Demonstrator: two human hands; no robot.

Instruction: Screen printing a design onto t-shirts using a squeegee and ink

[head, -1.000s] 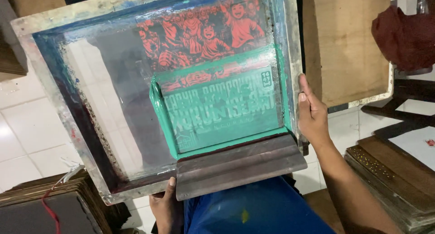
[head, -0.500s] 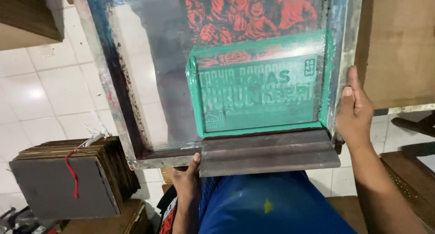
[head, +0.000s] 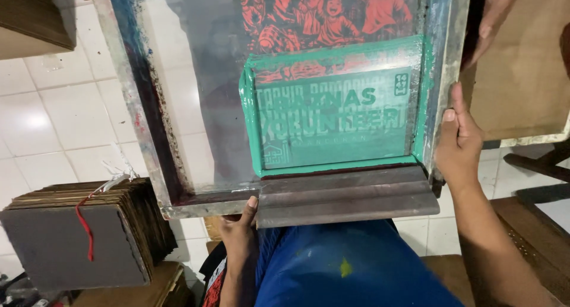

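At far left we see a bundled stack of brown cardboard sheets (head: pixel 89 236) tied with red string, resting above a white tiled floor (head: pixel 53 123). Our left hand (head: pixel 238 233) closes on the lower edge of the wooden-framed printing screen with teal and red ink (head: pixel 148 135), thumb on top, fingers hidden beneath. A dark wooden squeegee (head: pixel 347 194) lies along that edge. Our right hand (head: pixel 458 142) clasps the frame's right rail. The screen's top is cut off. Blue cloth (head: pixel 350 271) covers our lap.
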